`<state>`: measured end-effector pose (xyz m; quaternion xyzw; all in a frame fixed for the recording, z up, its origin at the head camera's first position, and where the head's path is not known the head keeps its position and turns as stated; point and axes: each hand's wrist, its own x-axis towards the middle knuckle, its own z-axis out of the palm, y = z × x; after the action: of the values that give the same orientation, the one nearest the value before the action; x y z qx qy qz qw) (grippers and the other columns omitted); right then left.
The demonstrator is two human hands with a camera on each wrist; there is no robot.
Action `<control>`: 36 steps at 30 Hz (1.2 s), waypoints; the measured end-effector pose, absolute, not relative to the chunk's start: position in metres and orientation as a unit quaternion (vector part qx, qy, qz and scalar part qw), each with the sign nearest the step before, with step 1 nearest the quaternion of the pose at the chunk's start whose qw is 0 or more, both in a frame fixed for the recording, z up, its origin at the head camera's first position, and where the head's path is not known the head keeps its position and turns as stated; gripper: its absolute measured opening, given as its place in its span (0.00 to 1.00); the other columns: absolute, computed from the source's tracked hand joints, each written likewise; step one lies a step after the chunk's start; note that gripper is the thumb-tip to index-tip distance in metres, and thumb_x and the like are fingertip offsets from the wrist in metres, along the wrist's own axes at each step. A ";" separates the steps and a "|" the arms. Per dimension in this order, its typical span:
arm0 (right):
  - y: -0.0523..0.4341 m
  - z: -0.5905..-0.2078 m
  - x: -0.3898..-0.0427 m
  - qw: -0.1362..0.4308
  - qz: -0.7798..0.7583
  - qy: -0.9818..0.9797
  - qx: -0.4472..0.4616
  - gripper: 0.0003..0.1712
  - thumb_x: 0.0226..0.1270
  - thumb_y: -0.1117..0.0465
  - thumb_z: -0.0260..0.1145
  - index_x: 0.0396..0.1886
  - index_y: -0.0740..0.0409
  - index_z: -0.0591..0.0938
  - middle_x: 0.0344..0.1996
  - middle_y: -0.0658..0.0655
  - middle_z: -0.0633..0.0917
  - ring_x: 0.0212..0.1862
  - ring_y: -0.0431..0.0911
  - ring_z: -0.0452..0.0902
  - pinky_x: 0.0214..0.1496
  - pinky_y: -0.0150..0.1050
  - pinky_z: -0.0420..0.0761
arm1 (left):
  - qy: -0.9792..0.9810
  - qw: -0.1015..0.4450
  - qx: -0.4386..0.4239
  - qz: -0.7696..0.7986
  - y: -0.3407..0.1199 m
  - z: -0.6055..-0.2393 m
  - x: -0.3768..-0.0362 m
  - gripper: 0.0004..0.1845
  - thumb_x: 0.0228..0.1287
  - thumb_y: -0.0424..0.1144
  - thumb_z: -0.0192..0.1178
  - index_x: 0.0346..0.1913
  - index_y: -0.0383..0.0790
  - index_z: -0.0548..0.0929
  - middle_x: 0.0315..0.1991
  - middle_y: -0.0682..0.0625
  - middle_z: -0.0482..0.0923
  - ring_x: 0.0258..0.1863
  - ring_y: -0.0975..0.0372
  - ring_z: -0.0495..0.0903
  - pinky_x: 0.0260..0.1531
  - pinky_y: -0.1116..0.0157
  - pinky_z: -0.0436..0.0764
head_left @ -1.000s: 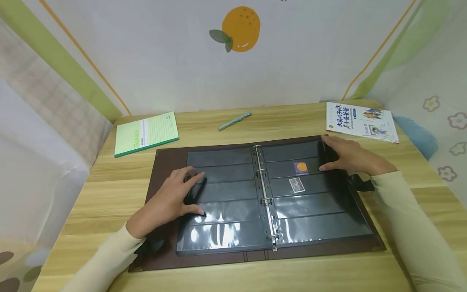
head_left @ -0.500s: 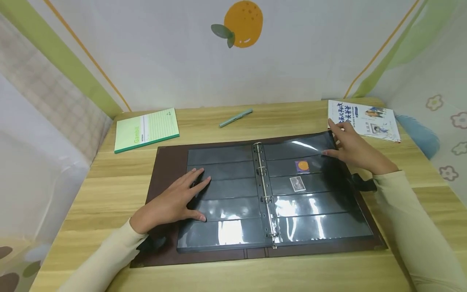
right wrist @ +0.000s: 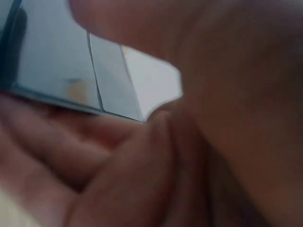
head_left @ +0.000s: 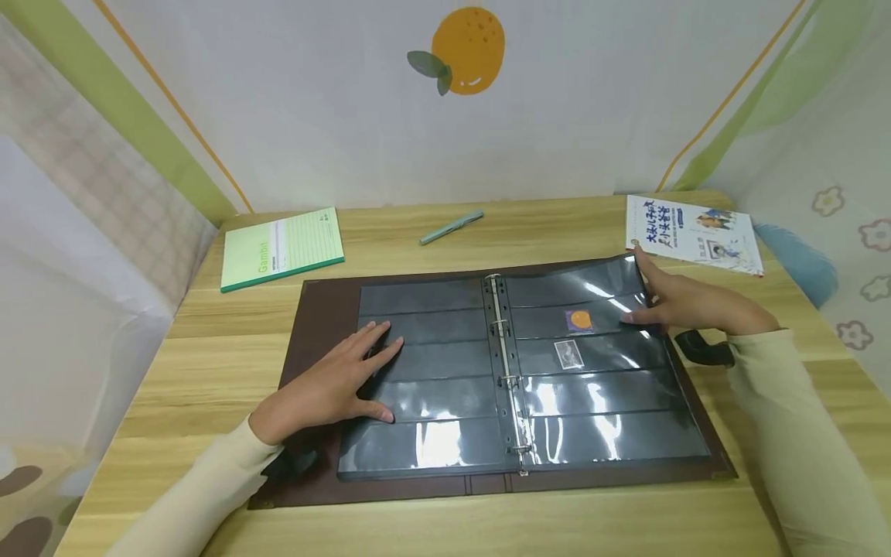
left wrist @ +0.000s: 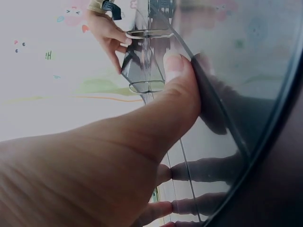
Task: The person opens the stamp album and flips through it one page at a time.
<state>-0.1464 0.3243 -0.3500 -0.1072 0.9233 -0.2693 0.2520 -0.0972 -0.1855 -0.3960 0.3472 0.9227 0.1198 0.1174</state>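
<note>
A ring binder stamp album [head_left: 316, 305] with a dark brown cover lies spread on the table. On its left black pocket page [head_left: 431, 363] rests my left hand [head_left: 327, 385], fingers spread and relaxed; the left wrist view shows the thumb lying over the glossy page. My right hand [head_left: 696, 302] pinches the outer edge of the right black page [head_left: 605, 433] near its top corner, thumb above and fingers beneath, as the right wrist view confirms. That edge curves upward. An orange-and-purple stamp [head_left: 579, 321] and a grey stamp [head_left: 568, 354] sit in its pockets.
Behind the album lie a green notepad [head_left: 281, 249] at left, a teal pen [head_left: 451, 227] in the middle and a white illustrated booklet [head_left: 696, 236] at right. Metal rings [head_left: 506, 371] stand along the album's spine. A printed curtain [head_left: 334, 108] hangs behind the table.
My right hand has gone from lying over the right page's corner to pinching its edge, and that edge has lifted. My left hand has shifted slightly right and settled.
</note>
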 end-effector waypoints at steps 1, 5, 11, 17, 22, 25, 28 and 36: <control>0.325 -0.350 -0.145 0.262 -0.270 0.921 -0.101 0.70 0.71 0.51 0.68 0.75 0.51 0.14 0.64 0.88 0.63 0.51 0.73 0.81 0.51 0.55 0.84 | 0.923 0.119 0.347 0.119 -0.186 -0.396 -0.097 0.56 0.53 0.61 0.72 0.79 0.40 0.59 0.82 0.37 0.45 0.80 0.39 0.48 0.74 0.38 0.58; 0.329 -0.347 -0.140 0.282 -0.271 0.916 -0.090 0.67 0.72 0.51 0.66 0.78 0.48 0.18 0.31 0.65 0.80 0.24 0.50 0.82 0.30 0.42 0.82 | 0.922 0.124 0.346 0.121 -0.186 -0.396 -0.096 0.55 0.53 0.61 0.72 0.79 0.40 0.59 0.82 0.37 0.45 0.80 0.39 0.48 0.74 0.38 0.58; 0.331 -0.339 -0.137 0.246 -0.268 0.925 -0.110 0.52 0.80 0.57 0.56 0.81 0.55 0.27 0.18 0.54 0.77 0.17 0.48 0.77 0.24 0.40 0.80 | 0.921 0.126 0.347 0.122 -0.185 -0.395 -0.098 0.55 0.54 0.61 0.72 0.79 0.40 0.58 0.82 0.37 0.44 0.80 0.39 0.47 0.74 0.39 0.57; 0.328 -0.333 -0.135 0.180 -0.262 0.938 -0.139 0.40 0.82 0.62 0.50 0.82 0.63 0.40 0.22 0.59 0.80 0.14 0.44 0.71 0.21 0.38 0.75 | 0.921 0.131 0.347 0.121 -0.184 -0.396 -0.099 0.55 0.54 0.61 0.71 0.80 0.40 0.58 0.82 0.37 0.43 0.81 0.39 0.46 0.74 0.39 0.57; 0.321 -0.325 -0.131 0.127 -0.290 0.942 -0.110 0.37 0.83 0.55 0.49 0.83 0.53 0.45 0.27 0.61 0.83 0.12 0.42 0.63 0.20 0.39 0.71 | 0.919 0.127 0.353 0.122 -0.183 -0.397 -0.099 0.55 0.54 0.61 0.71 0.79 0.40 0.58 0.82 0.37 0.44 0.81 0.39 0.46 0.74 0.39 0.57; 0.314 -0.321 -0.128 0.110 -0.323 0.937 -0.076 0.37 0.83 0.48 0.48 0.83 0.41 0.46 0.16 0.50 0.70 0.11 0.42 0.58 0.20 0.42 0.70 | 0.918 0.126 0.355 0.122 -0.182 -0.397 -0.099 0.55 0.54 0.60 0.72 0.79 0.39 0.58 0.82 0.36 0.44 0.80 0.39 0.46 0.74 0.39 0.57; 0.306 -0.318 -0.125 0.086 -0.364 0.926 -0.060 0.36 0.83 0.46 0.48 0.82 0.35 0.47 0.11 0.46 0.58 0.11 0.42 0.53 0.23 0.45 0.67 | 0.919 0.129 0.353 0.123 -0.183 -0.397 -0.099 0.55 0.55 0.60 0.72 0.79 0.39 0.58 0.82 0.36 0.44 0.81 0.39 0.46 0.74 0.39 0.57; 0.292 -0.313 -0.118 0.113 -0.654 0.744 -0.072 0.36 0.83 0.56 0.51 0.83 0.41 0.49 0.39 0.52 0.92 0.36 0.46 0.90 0.38 0.41 0.88 | 0.920 0.139 0.347 0.123 -0.185 -0.397 -0.098 0.55 0.56 0.61 0.70 0.80 0.40 0.56 0.82 0.37 0.42 0.81 0.40 0.44 0.75 0.39 0.55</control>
<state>-0.1182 0.2922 -0.3131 -0.0723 0.7442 -0.6544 0.1127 -0.0983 -0.1850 -0.3965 0.3468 0.9195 0.1227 0.1385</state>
